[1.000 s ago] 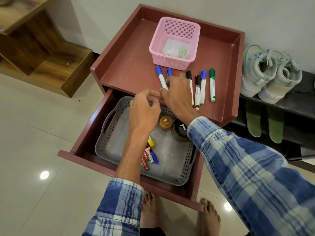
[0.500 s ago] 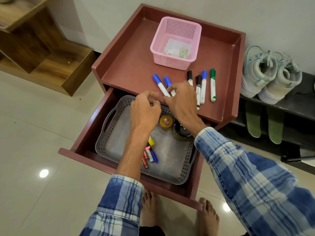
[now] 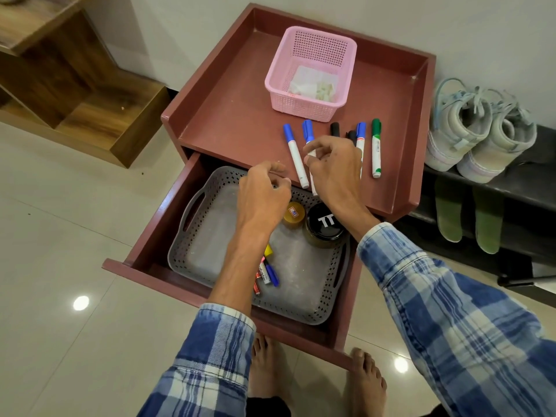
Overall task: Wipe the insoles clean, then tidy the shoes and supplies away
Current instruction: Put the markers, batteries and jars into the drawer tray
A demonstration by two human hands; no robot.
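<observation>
Several whiteboard markers lie on the red cabinet top. My right hand pinches a blue-capped marker by its white barrel. Another blue-capped marker lies just left of it, and a green-capped marker lies to the right. My left hand hovers over the far edge of the grey tray in the open drawer, fingers curled with nothing visible in them. A pair of pale sneakers stands on the black rack at right, with two green insoles on the shelf below.
A pink basket with white wipes stands at the back of the cabinet top. The tray holds a small amber jar, a black-lidded jar and several small markers. A wooden shelf is at left. Bare feet stand below the drawer front.
My right hand has closed on the blue-capped marker and drawn it slightly toward the drawer. The left hand has stayed over the tray's far edge.
</observation>
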